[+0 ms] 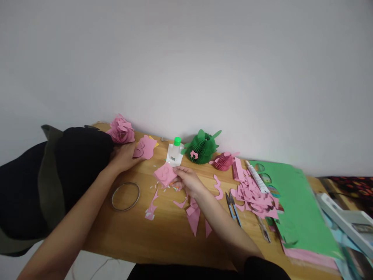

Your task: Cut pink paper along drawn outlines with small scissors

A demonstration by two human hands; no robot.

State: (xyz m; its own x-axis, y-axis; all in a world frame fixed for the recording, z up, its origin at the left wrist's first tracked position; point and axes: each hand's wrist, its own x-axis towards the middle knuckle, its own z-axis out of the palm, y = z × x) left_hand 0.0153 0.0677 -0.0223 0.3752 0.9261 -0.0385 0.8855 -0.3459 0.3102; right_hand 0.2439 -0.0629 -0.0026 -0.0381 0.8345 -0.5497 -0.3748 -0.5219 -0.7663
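My right hand (188, 179) pinches a small folded pink paper square (165, 174) with curved lines on it, held over the table. My left hand (126, 157) is at the left edge of a pink paper cutout (147, 147), its fingers closed on that edge; part of the grip is hidden. A bit of yellow paper (154, 140) shows behind this cutout. Just behind the left hand sits a ruffled pink paper flower (121, 129). A glue bottle (175, 148) with a green cap stands on white paper beyond the folded square.
A black bag (84, 167) crowds the left side. A metal ring (126, 197), pink scraps (194, 219), snips (233, 208) and a scrap pile (256, 196) lie about. Green (202, 147) and pink (223, 160) honeycomb paper pieces stand along the wall; green sheets (303, 210) lie right.
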